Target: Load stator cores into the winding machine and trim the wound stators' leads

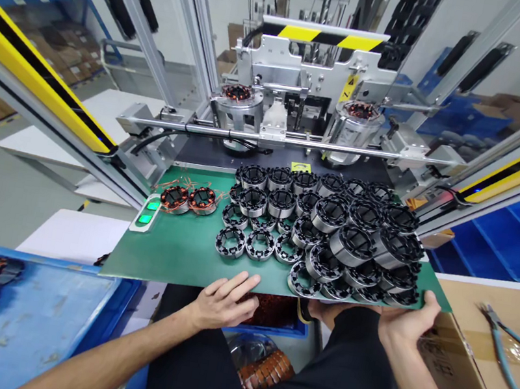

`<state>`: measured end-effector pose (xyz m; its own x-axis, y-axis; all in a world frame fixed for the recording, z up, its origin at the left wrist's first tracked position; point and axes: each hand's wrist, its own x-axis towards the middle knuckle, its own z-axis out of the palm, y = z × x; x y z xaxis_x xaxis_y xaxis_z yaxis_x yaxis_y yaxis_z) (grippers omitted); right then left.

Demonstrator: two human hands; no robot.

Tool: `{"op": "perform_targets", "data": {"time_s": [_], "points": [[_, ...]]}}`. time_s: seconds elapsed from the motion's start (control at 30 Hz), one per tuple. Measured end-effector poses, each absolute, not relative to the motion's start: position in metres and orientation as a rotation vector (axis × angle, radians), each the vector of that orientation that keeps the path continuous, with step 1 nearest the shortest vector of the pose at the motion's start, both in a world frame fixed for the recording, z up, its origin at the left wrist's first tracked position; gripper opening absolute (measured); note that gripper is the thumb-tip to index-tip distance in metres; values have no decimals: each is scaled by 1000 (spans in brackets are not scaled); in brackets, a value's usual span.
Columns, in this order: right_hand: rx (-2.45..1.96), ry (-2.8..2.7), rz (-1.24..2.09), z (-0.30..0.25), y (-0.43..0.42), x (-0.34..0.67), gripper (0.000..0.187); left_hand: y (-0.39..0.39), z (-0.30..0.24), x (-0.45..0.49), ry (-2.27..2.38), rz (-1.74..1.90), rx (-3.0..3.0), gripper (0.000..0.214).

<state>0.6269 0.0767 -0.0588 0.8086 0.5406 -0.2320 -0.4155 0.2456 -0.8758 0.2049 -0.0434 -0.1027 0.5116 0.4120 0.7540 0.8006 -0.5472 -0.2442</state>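
Note:
My left hand [223, 299] rests at the front edge of the green work mat [172, 250], fingers stretched flat and slightly apart, holding nothing. My right hand [410, 323] curls its fingers over the mat's front right corner, gripping the edge. Right above that corner lies a pile of several bare black-and-silver stator cores [333, 229], some stacked two high. Two copper-wound stators [189, 199] sit at the mat's left, beside a green-lit button box [147, 211].
A winding machine [298, 105] with two wound stators stands behind the mat. A blue tray [24, 315] with several wound stators is at lower left. A cardboard box [485, 361] with blue-handled pliers [502, 345] sits at right. Copper coils [264, 369] lie between my knees.

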Motion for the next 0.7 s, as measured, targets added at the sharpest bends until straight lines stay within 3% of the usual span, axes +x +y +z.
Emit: {"op": "perform_targets", "data": {"time_s": [0.23,0.5,0.7], "points": [[-1144,-165,641,-67,78,632,30,-43,-103,205,-986,-873,-2168,28],[-1118,-106,652,-67,78,633,23,-43,-103,205,-986,-875,-2175,37],[-1123,-98,676,-66,78,634,22,-43,-100,206,-984,-894,-2186,25]]}}
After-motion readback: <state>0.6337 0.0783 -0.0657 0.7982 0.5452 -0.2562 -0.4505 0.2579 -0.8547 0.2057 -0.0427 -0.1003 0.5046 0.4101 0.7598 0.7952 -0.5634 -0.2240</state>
